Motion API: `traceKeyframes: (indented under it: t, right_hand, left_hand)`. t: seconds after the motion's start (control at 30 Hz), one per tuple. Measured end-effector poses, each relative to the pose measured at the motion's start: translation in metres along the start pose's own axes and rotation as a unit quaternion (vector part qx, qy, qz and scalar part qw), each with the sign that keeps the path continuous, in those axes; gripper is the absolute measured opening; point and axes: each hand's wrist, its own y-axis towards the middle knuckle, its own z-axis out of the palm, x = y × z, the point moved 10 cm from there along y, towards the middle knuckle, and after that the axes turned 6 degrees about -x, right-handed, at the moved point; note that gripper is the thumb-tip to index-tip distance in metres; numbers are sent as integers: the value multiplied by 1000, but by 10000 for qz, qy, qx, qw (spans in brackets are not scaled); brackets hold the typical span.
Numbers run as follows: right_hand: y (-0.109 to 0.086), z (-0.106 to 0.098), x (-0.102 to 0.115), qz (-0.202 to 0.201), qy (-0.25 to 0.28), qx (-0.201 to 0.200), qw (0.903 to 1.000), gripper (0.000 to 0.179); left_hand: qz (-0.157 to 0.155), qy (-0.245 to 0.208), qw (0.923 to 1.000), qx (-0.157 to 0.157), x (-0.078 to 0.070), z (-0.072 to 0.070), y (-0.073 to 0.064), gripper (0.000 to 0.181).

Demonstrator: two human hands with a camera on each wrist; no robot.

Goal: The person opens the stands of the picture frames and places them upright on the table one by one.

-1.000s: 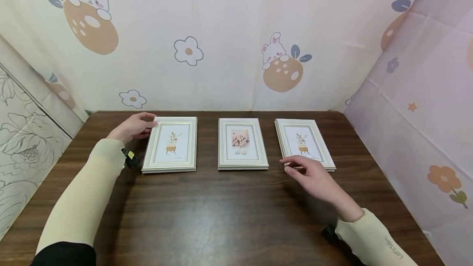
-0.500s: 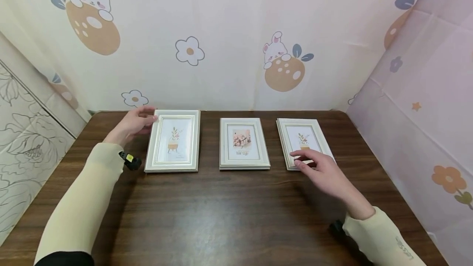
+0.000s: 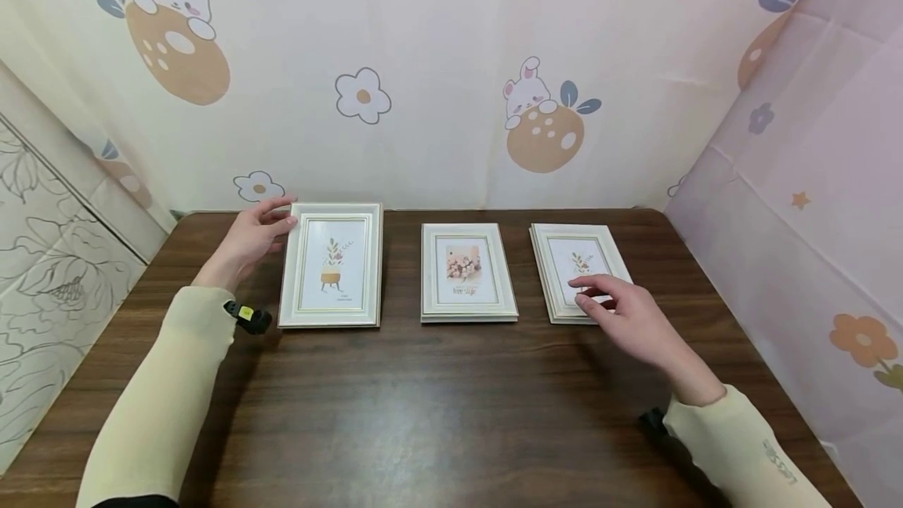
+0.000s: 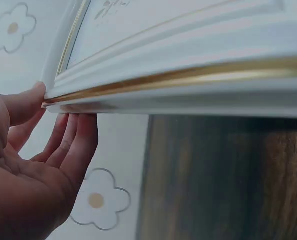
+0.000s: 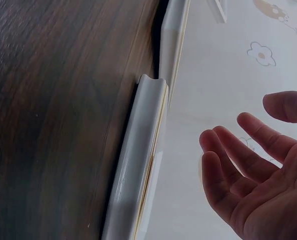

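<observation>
Three white picture frames with thin gold trim are in a row in the head view. The left picture frame [image 3: 331,266], with a potted-plant print, has its far edge raised. My left hand [image 3: 248,240] pinches its upper left corner, thumb on top and fingers beneath, as the left wrist view shows at the frame's edge [image 4: 188,82]. In the middle lies a picture frame [image 3: 467,273] with a pink flower print. Over the near part of the right picture frame [image 3: 574,257] hovers my right hand [image 3: 638,324], fingers loosely bent, holding nothing; the right wrist view shows the hand [image 5: 258,175] apart from the frames.
A dark brown wooden table [image 3: 395,406] carries the frames. Behind it hangs a pale curtain [image 3: 437,155] with rabbit and flower prints, and another patterned curtain [image 3: 811,273] borders the right side.
The left picture frame's far edge has risen along with my left hand, tilting the frame towards me. My right hand has shifted slightly right and farther over the right frame.
</observation>
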Motion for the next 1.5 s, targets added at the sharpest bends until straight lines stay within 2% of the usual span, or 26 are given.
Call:
traceKeyframes:
  t: [0.33, 0.57, 0.83, 1.13, 1.23, 1.5]
  right_hand:
    - [2, 0, -4, -61, -16, -67, 10000, 26]
    - [1, 3, -2, -37, -45, 17, 10000, 26]
    - [-3, 7, 6, -141, 2, 62, 9999, 25]
    - [-9, 12, 19, -389, 82, 105, 9992, 24]
    - [-10, 14, 23, -485, 82, 103, 9987, 24]
    - [-12, 20, 28, -577, 81, 177, 9981, 22]
  left_hand:
    - [604, 353, 9973, -202, -31, 0, -16, 46]
    - [896, 457, 9941, -411, -47, -1, -23, 45]
    - [1178, 480, 9892, -726, -60, -3, -32, 41]
    - [1466, 170, 9837, -1028, -67, -8, -44, 37]
    - [1582, -1, 9821, -1025, -69, -9, -46, 31]
    - [1764, -385, 9810, -707, -76, -5, -52, 23]
